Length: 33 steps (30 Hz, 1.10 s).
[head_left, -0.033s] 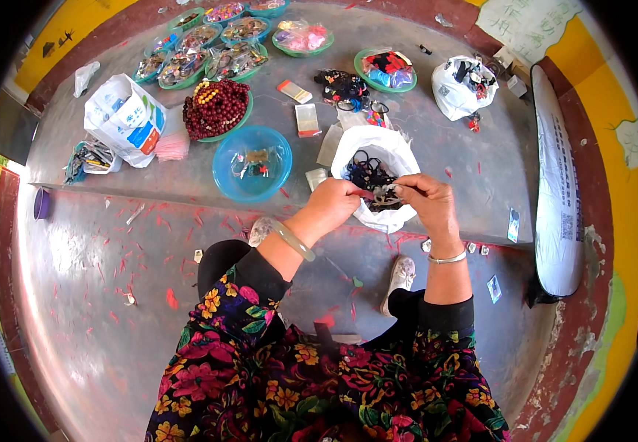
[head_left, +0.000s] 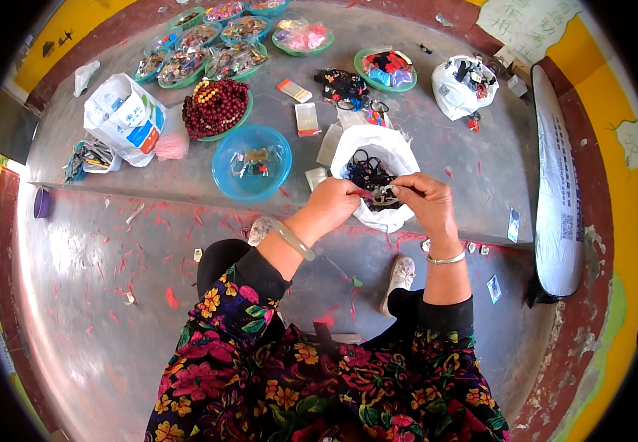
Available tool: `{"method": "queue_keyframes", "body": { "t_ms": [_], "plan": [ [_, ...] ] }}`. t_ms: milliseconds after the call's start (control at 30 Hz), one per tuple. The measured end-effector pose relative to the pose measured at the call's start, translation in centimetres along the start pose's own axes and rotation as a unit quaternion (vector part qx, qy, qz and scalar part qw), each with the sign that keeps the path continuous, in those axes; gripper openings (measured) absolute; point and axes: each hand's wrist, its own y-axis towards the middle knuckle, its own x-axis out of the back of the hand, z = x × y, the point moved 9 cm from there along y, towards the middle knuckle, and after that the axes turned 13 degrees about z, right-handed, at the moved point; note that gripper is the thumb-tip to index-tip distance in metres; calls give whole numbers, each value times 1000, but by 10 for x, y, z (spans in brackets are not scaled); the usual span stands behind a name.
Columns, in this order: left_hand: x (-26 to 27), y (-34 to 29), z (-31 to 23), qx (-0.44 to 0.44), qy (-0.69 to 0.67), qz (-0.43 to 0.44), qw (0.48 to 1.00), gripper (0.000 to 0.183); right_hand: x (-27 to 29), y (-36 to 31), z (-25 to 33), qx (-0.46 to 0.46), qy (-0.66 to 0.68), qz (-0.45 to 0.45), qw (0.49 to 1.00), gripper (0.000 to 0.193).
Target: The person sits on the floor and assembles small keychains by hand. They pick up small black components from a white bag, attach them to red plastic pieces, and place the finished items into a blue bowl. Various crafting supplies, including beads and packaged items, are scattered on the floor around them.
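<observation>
A white plastic bag [head_left: 395, 147] stands rolled open in front of me, with a tangle of black hair ties [head_left: 367, 169] inside. Both hands meet over its near rim. My left hand [head_left: 336, 200] is closed in a pinch at the bag's left side; a bit of dark red shows at its fingertips. My right hand [head_left: 428, 202] pinches from the right, a small pale piece at its fingertips. What exactly either hand holds is too small to tell. Below the fingers, part of the bag's contents is hidden.
Left of the bag sits a blue plastic basin [head_left: 223, 173] with small packets in it. Dark red bead strings [head_left: 216, 110] fill a green basket. Further off are several baskets of trinkets, black hair ties [head_left: 342, 85] and another white bag [head_left: 455, 99]. A step edge runs before me.
My right hand has shifted very slightly to the left over the bag. Little else differs.
</observation>
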Motion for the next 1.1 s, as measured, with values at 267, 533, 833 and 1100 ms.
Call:
{"method": "queue_keyframes", "body": {
  "t_ms": [267, 533, 833, 1100],
  "plan": [
    [-9, 8, -5, -24, 59, 8, 998, 24, -15, 2, 13, 36, -161, 12, 986, 13],
    [-18, 11, 0, -38, 65, 32, 997, 21, -29, -1, 28, 121, -323, 15, 939, 3],
    [-17, 10, 6, -4, 6, 44, 999, 23, -40, -2, 39, 151, -396, 22, 906, 6],
    [-20, 9, 6, 8, -36, 66, 997, 23, -42, -3, 40, 181, -403, 36, 896, 6]
  ]
}}
